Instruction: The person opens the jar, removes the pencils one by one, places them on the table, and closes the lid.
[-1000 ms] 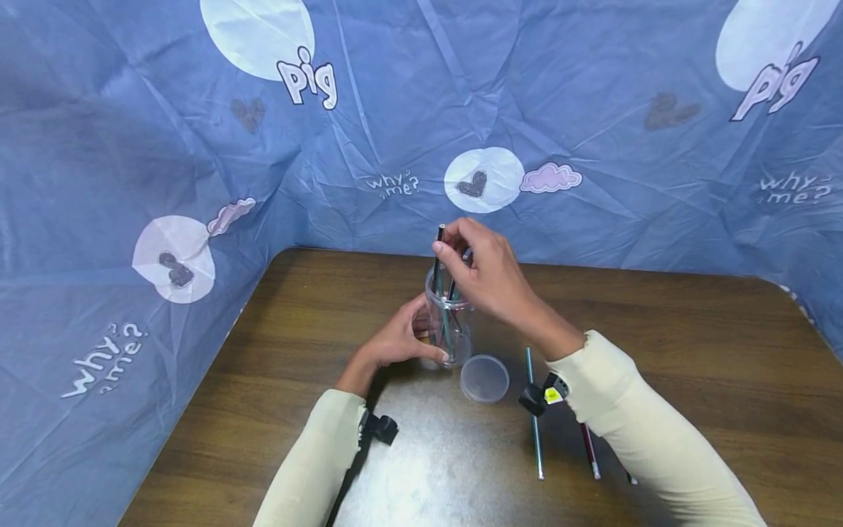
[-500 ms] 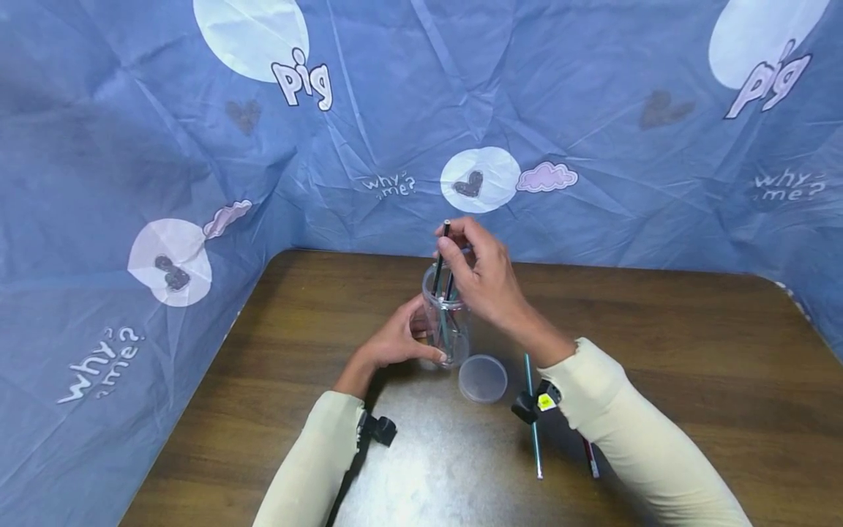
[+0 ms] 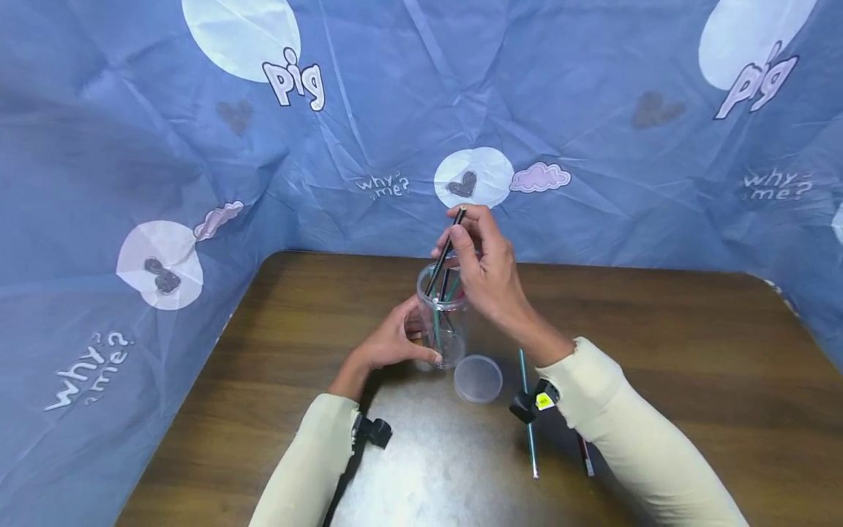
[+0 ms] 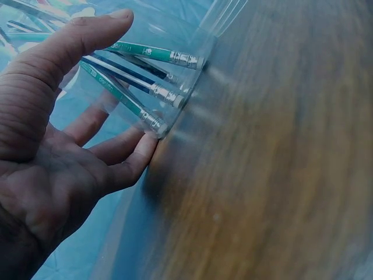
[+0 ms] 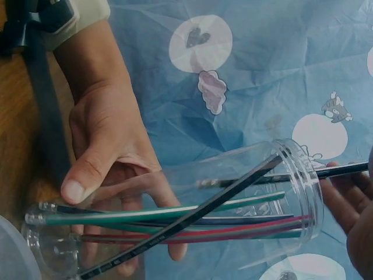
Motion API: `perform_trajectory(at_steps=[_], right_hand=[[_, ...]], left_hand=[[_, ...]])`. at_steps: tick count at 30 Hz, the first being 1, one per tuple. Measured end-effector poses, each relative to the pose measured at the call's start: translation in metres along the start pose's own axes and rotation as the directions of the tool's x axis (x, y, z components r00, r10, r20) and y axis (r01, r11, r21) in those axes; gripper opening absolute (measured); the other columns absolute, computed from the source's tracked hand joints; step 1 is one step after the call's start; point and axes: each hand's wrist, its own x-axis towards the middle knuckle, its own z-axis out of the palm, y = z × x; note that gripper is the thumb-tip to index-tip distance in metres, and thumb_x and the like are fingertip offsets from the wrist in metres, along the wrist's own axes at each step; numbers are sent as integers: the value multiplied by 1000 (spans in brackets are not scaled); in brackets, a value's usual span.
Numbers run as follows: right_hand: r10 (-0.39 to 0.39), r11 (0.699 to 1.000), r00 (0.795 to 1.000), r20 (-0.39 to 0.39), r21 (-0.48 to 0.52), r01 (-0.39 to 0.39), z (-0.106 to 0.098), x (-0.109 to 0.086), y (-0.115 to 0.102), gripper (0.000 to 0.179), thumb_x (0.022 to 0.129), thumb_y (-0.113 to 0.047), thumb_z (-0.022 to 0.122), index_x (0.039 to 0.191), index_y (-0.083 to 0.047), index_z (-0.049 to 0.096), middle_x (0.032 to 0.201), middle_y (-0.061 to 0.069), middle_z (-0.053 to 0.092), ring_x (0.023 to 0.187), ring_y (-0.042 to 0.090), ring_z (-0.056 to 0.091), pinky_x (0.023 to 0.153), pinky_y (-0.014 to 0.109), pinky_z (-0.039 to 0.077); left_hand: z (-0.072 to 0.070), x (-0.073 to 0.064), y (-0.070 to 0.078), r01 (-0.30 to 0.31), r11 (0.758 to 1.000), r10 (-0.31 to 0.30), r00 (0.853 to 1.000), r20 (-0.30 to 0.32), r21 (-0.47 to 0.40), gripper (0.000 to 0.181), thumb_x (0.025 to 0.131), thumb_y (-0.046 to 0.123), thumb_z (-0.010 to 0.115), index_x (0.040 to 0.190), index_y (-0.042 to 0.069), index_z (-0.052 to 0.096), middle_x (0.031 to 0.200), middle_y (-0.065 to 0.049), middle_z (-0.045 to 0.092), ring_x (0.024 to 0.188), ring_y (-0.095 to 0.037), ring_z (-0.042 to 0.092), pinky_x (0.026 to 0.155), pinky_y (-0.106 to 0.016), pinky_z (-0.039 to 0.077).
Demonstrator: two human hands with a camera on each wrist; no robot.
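Observation:
My left hand (image 3: 388, 340) grips the lower part of a clear plastic jar (image 3: 456, 345), its thumb in front. The jar stands upright on the table. Above its mouth, my right hand (image 3: 492, 274) pinches the upper end of a black pencil (image 3: 447, 247). That pencil leans to the right, and in the right wrist view its eraser end is inside the jar, well above the bottom. Several other pencils stand in the jar, among them a green pencil (image 4: 143, 51) and a red pencil (image 5: 274, 224), eraser ends down in the left wrist view.
A round translucent lid (image 3: 478, 378) lies on the wooden table (image 3: 316, 322) just in front of the jar. To its right lie a teal pencil (image 3: 531, 439) and a dark red pencil (image 3: 585, 455), partly under the right forearm. Blue printed cloth (image 3: 395, 110) hangs behind.
My right hand has risen slightly, and the black pencil now tilts further right, its top end higher. The left hand stays on the jar. The sleeve now covers a pencil seen earlier at the right.

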Motion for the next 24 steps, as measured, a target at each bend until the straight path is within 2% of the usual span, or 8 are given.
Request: perform_trajectory(at_steps=[5, 9, 13, 18, 21, 24], right_hand=[[-71, 993, 994, -88, 90, 79, -6, 8, -4, 25, 108, -11, 38, 127, 4, 42, 88, 20, 65, 76, 26, 71, 68, 42, 62], [-114, 983, 975, -192, 117, 138, -12, 10, -8, 31, 108, -19, 39, 128, 4, 40, 85, 17, 64, 73, 22, 71, 64, 41, 61], [-172, 970, 944, -281, 118, 212, -18, 8, -15, 42, 105, -31, 42, 127, 5, 37, 81, 13, 63, 68, 22, 70, 59, 39, 61], [-249, 945, 891, -379, 106, 309, -29, 6, -24, 46, 104, -33, 46, 123, 8, 37, 75, 15, 60, 59, 22, 67, 52, 36, 59], [-267, 942, 869, -417, 76, 326, -38, 5, -28, 45, 103, -32, 47, 123, 7, 39, 72, 14, 58, 55, 19, 64, 50, 30, 57], [-263, 947, 859, -440, 52, 316, -47, 2, -28, 43, 103, -30, 48, 124, 6, 41, 71, 12, 56, 53, 16, 61, 49, 26, 55]], left_hand=[[-5, 7, 5, -30, 999, 30, 999, 12, 12, 98, 64, -14, 84, 148, 3, 38, 129, -26, 61, 118, -37, 60, 103, -43, 48], [-6, 9, 7, -31, 999, 30, 999, 14, 19, 98, 64, -13, 85, 148, 5, 38, 128, -24, 62, 117, -35, 61, 102, -42, 49], [-3, 3, 5, -16, 1000, 16, 1000, 16, 23, 95, 65, -12, 85, 146, 3, 39, 126, -23, 63, 116, -32, 61, 101, -41, 50], [-1, -4, 2, -18, 999, 18, 1000, 18, 26, 90, 65, -10, 86, 143, 2, 41, 124, -23, 64, 114, -33, 62, 99, -41, 51], [0, -4, 0, -28, 999, 28, 1000, 12, 32, 89, 65, -10, 86, 142, 2, 42, 123, -22, 64, 113, -32, 62, 98, -40, 51], [0, -3, -3, -38, 998, 37, 999, 8, 47, 90, 65, -10, 87, 142, 2, 42, 123, -22, 64, 111, -30, 63, 97, -39, 52]])
